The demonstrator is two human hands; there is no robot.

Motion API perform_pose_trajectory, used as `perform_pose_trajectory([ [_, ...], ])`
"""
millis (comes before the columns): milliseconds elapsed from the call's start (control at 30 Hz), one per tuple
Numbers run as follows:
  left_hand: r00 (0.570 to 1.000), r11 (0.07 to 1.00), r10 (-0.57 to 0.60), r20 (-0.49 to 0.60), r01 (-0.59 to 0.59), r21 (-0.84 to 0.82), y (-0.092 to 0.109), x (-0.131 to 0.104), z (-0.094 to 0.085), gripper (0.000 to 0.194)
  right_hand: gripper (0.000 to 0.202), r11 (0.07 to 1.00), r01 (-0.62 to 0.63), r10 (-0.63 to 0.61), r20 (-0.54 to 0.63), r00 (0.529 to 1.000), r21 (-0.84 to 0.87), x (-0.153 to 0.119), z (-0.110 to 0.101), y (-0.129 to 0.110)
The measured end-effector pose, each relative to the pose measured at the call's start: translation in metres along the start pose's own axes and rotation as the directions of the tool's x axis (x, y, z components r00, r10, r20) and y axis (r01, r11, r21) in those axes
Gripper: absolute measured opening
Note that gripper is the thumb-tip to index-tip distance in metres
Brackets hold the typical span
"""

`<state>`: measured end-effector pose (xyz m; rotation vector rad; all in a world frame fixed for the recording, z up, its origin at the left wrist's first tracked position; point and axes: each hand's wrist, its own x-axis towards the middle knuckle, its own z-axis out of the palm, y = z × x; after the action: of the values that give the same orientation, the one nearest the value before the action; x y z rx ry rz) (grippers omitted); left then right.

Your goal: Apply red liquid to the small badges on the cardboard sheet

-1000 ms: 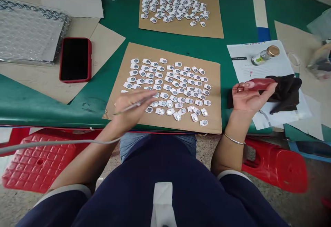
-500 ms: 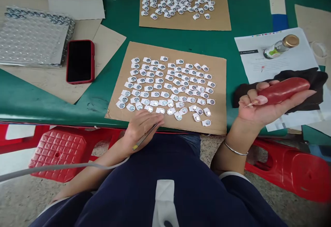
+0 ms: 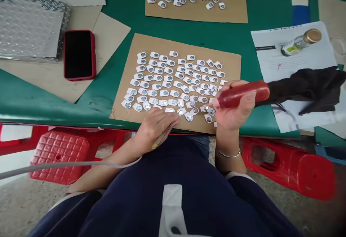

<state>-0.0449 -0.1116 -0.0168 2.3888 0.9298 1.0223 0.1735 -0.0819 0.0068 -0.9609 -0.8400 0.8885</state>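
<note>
My right hand (image 3: 232, 116) is wrapped round a red squeeze bottle (image 3: 244, 93), tilted so its pale, narrow nozzle (image 3: 214, 103) points left and down over the small silver discs at the near right of a brown cardboard sheet (image 3: 231, 62). Whether the tip touches a disc is too small to tell. Rows of these round discs with white tabs (image 3: 164, 93) cover the sheet. At its near edge, my left hand (image 3: 155, 127) is closed on a slim metal tool with a yellow end (image 3: 160, 138); its front end is hidden under the fingers.
Farther back lies a second cardboard sheet (image 3: 194, 15) with more tabbed discs. A phone in a red case (image 3: 78, 55) and a bubble-textured clear pack (image 3: 29, 26) are on the left. Printed paper (image 3: 266, 55), a glass jar (image 3: 301, 42) and dark cloth (image 3: 305, 89) are on the right.
My right hand has swung left from over the dark cloth to the cardboard, turning the red bottle nozzle-down over the discs. My left hand stays near the front edge, still holding the slim tool.
</note>
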Motion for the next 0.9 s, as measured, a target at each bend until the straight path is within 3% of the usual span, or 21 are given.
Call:
perform_pose_trajectory([
  [200,0.995,0.997,0.08,0.052,-0.079,-0.02,0.003,0.01,0.008,0.02,0.035,0.998,0.061,-0.062,-0.079,0.995,-0.021,-0.004,-0.014,0.001],
  [367,0.994,0.996,0.081,0.077,-0.079,-0.03,0.003,0.007,0.012,0.019,0.035,0.993,0.112,-0.116,-0.126,0.985,-0.039,-0.01,-0.018,0.007],
  [567,0.997,0.996,0.075,0.021,-0.074,-0.059,0.008,-0.001,0.016,0.026,0.029,0.989,0.141,-0.147,-0.15,0.978,-0.05,-0.011,-0.015,0.011],
  [900,0.993,0.993,0.114,0.0,-0.114,-0.024,0.019,0.002,0.023,0.024,0.028,0.936,0.239,-0.288,-0.169,0.943,-0.259,0.012,-0.014,0.021],
])
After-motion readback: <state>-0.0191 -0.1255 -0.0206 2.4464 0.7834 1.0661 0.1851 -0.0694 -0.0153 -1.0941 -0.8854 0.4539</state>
